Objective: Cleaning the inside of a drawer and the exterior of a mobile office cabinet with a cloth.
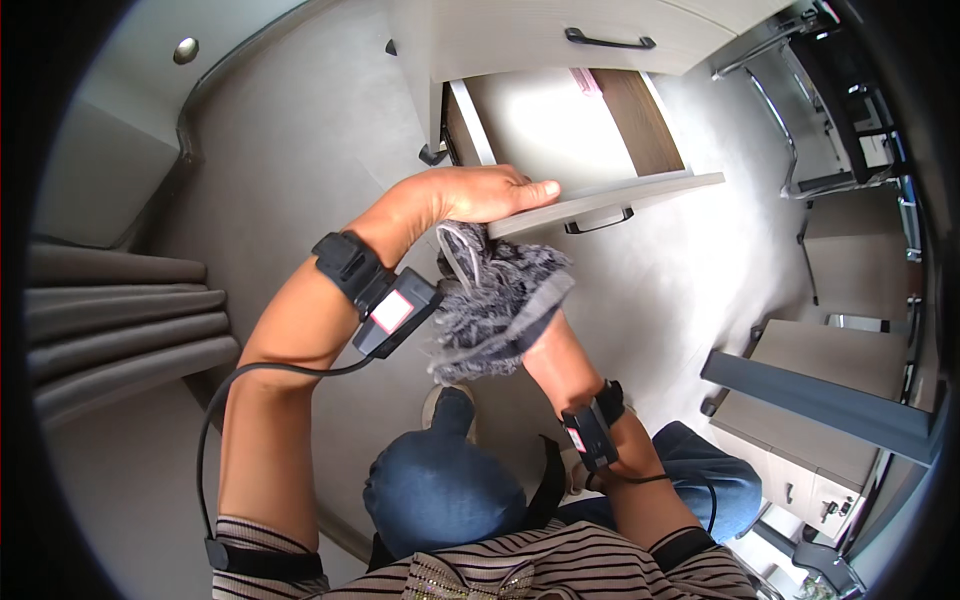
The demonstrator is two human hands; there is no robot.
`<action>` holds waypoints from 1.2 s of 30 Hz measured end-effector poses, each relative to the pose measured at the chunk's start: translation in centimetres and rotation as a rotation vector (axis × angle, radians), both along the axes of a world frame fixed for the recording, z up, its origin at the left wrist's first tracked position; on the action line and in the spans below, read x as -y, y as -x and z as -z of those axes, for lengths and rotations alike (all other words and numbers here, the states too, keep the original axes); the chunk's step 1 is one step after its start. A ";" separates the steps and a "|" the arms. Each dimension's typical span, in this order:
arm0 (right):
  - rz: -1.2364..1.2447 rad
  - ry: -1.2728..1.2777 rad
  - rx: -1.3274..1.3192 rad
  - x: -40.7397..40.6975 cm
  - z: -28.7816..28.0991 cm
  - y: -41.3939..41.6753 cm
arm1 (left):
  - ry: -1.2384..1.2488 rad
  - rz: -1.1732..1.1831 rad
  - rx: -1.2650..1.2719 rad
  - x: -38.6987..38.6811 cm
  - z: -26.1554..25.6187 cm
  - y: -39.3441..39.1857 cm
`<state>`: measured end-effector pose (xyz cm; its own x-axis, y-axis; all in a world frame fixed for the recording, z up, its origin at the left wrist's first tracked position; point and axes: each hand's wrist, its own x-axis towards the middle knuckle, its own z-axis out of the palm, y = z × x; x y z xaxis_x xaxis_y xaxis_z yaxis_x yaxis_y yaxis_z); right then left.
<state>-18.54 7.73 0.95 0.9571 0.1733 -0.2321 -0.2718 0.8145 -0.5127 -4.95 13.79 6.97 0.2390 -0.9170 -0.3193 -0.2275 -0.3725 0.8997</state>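
My left hand (495, 193) rests on the top left edge of an open drawer's front panel (607, 204), thumb lying along the edge and fingers mostly hidden. A fuzzy grey cloth (499, 307) covers my right hand (544, 341), which is below the panel's left end; its fingers are hidden under the cloth. The cloth touches the panel's lower left corner. Inside the drawer (555, 135), a pink item (586, 82) lies at the back beside a brown wood-grain strip.
Above the open drawer is a closed one with a black handle (611, 39). Grey curtain folds (135, 322) hang at left. Other cabinets (810, 367) and a black chair with a metal frame (832, 112) stand at right. My knees are below the hands.
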 end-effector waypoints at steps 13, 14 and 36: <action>0.065 0.207 0.212 13.6 -18.2 -1.4 | -0.031 0.000 -0.134 -2.0 2.7 -1.2; 0.095 0.257 0.201 15.8 -20.5 -1.1 | 0.008 0.031 -0.121 -0.9 1.8 -1.1; -0.222 2.523 0.540 23.8 -7.7 -7.5 | 0.003 -0.314 0.579 -0.2 0.4 3.2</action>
